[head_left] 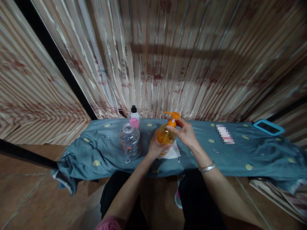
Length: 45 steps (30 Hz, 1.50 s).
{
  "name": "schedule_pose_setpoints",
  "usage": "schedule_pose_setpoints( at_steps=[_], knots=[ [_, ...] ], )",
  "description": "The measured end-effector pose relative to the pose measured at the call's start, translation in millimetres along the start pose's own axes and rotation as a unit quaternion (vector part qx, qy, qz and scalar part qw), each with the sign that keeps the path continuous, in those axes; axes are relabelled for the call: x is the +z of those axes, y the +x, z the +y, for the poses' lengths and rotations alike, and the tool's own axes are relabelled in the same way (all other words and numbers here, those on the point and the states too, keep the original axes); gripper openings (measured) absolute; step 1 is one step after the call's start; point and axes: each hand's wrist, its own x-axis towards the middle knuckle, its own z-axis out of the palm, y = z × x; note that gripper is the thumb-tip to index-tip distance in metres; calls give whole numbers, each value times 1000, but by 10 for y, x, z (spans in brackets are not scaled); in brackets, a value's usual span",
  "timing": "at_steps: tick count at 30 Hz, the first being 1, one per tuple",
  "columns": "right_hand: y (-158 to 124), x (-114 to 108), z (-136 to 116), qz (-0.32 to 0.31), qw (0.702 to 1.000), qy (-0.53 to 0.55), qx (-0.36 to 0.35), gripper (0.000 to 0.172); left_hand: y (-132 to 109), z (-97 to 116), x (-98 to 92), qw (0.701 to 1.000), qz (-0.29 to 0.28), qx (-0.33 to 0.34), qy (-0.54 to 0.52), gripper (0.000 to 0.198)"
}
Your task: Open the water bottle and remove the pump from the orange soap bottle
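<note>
Orange translucent plastic pump bottle [165, 135] upright on blue-grey cloth [100, 150], long axis vertical. Left hand [155, 147] clamped round body; right hand [184, 132] pinching orange pump collar (nearer top). 2 other bottles left.

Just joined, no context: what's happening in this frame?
A seated person holds an orange pump bottle over a white cloth on a table covered in teal fabric. The left hand grips the bottle's body; the right hand has its fingers at the pump collar just below the orange nozzle. A clear plastic bottle and a pink-labelled bottle with a black cap stand to the left. A blue-cased phone lies far right.
</note>
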Motion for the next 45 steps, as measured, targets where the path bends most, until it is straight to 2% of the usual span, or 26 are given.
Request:
schedule_pose_setpoints(
  at_steps=[3, 7, 11, 16, 18, 21, 24, 26, 30, 32, 34, 35, 37, 39, 41, 43, 45],
  knots=[
    [-58, 96, 58, 54, 998, 9, 21, 47, -4, -19, -6, 1000, -2, -20, 5, 81],
    [-69, 158, 56, 59, 997, 45, 29, 39, 4, 0, -33, 999, -17, -39, -6, 75],
    [-23, 112, 14, 5, 994, 109, 32, 38, 8, 13, -51, 998, -21, -60, -27, 74],
    [80, -62, -48, -104, 982, 149, 47, 36, -5, 21, -65, 996, -14, -75, -50, 80],
    [122, -111, -57, -124, 980, 147, 49, 45, -6, 25, -58, 996, -14, -77, -52, 80],
    [136, -101, -26, -69, 989, 119, 54, 59, -12, 14, -28, 996, -13, -72, -51, 80],
    [81, -46, 32, -2, 994, 86, 66, 53, -35, -11, 5, 996, -12, -64, -55, 84],
    [34, -41, 53, -14, 994, 95, 60, 44, -55, -19, 17, 996, -13, -61, -63, 86],
    [-27, -93, 39, -98, 986, 130, 20, 33, -92, 9, 8, 996, -18, -54, -64, 87],
    [-46, -92, 43, -82, 990, 118, 15, 45, -105, 38, -5, 996, -22, -54, -62, 87],
    [-64, -69, 71, -29, 995, 92, 20, 61, -116, 67, -16, 997, -23, -57, -54, 87],
    [-72, -59, 89, -3, 997, 80, 22, 65, -120, 81, -21, 997, -24, -59, -51, 86],
    [-83, -63, 116, 20, 997, 69, 19, 58, -124, 103, -26, 997, -24, -63, -46, 87],
    [-84, -104, 114, -7, 997, 79, 2, 44, -124, 117, -27, 997, -22, -65, -38, 87],
    [-81, -154, 83, -61, 993, 99, -21, 31, -122, 125, -27, 997, -18, -64, -33, 89],
    [-79, -172, 43, -94, 989, 108, -33, 34, -122, 128, -26, 997, -19, -63, -34, 89],
    [-84, -136, 17, -70, 993, 92, -24, 49, -126, 129, -24, 997, -19, -64, -37, 87]
  ],
)
